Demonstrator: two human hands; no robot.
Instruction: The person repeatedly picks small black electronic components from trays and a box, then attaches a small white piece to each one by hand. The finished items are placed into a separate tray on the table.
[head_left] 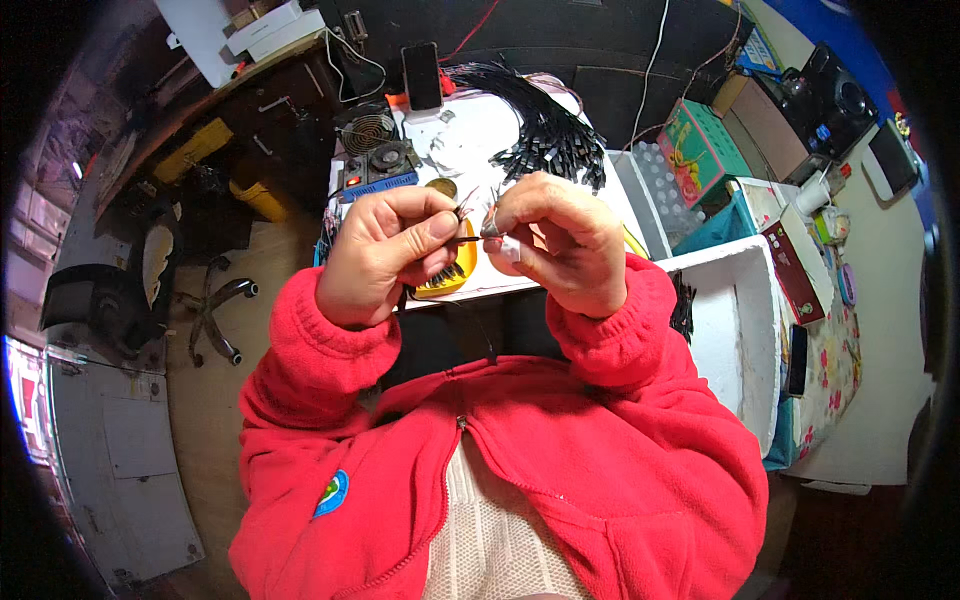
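Note:
In front of my chest, close together above the white table's near edge, both hands are closed in pinches. A thin black cable point(467, 239) runs between the fingertips, and fine stripped wire ends stick up beside them. My left hand point(385, 250) grips the cable between thumb and forefinger. My right hand point(570, 245) pinches the other end of it, with a small whitish piece at the fingertips that is too small to make out. Just behind the hands, partly hidden, a yellow tray point(463, 268) holds several small black parts.
On the white table point(470, 125) lie a large bundle of black cables point(550, 130), a propped-up phone point(422, 77) and a blue device with a fan point(380, 170). At right stand a white foam box point(735, 330) and a green carton point(703, 150). A swivel chair point(205, 310) is at left.

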